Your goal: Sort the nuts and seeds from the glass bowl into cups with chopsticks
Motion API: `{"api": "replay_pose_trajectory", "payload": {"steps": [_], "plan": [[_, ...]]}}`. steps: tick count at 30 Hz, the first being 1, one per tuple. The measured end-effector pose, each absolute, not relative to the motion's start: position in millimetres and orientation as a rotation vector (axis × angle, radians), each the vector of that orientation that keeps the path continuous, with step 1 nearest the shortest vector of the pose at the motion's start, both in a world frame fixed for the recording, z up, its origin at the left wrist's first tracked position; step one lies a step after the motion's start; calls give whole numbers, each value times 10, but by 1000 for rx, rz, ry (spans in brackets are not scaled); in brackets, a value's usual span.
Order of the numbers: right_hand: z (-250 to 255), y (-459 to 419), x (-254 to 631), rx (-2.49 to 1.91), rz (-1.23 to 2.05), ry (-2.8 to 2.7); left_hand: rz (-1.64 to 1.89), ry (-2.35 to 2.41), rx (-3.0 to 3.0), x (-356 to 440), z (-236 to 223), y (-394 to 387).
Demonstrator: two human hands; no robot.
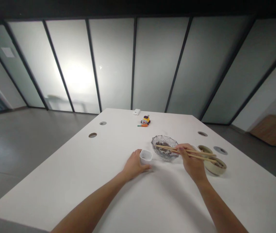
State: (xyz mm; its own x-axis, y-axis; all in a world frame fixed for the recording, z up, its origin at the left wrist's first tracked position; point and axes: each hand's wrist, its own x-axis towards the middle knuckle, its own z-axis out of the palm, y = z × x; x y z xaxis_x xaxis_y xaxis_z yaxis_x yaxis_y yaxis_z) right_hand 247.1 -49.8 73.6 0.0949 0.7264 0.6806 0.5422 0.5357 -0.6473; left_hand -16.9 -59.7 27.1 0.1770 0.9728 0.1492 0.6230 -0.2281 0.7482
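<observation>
My left hand (135,165) is wrapped round a small white plastic cup (146,156) that stands on the table. In my right hand (191,163) is a pair of wooden chopsticks (164,147), held with the fingers closed on them. The chopstick tips reach over a clear glass bowl (165,156) with a scalloped rim. Small dark brown pieces (163,144) lie in that bowl; their kind is too small to make out. The cup sits just left of the bowl, apart from it.
Right of my right hand stand two rolls of tape, a nearer roll (215,170) and a farther roll (204,149). Farther back on the white table (118,139) are a yellow toy vehicle (146,120), an orange carrot-shaped item (143,125) and a white box (136,112). Several round holes pierce the tabletop.
</observation>
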Motion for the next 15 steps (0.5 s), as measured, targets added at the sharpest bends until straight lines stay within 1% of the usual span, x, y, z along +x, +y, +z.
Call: {"api": "replay_pose_trajectory", "payload": {"steps": [4,10,15], "plan": [[586,-377,2572,-1099,-24,-1623,824,1502,1952,-182,247,-597],[313,-211,2602,-1057,127,-1700,795,1488,2003,-180,259,-614],[277,-190,2613,-1089,138,-1673,813,1455,2035,-190,217,-599]]}}
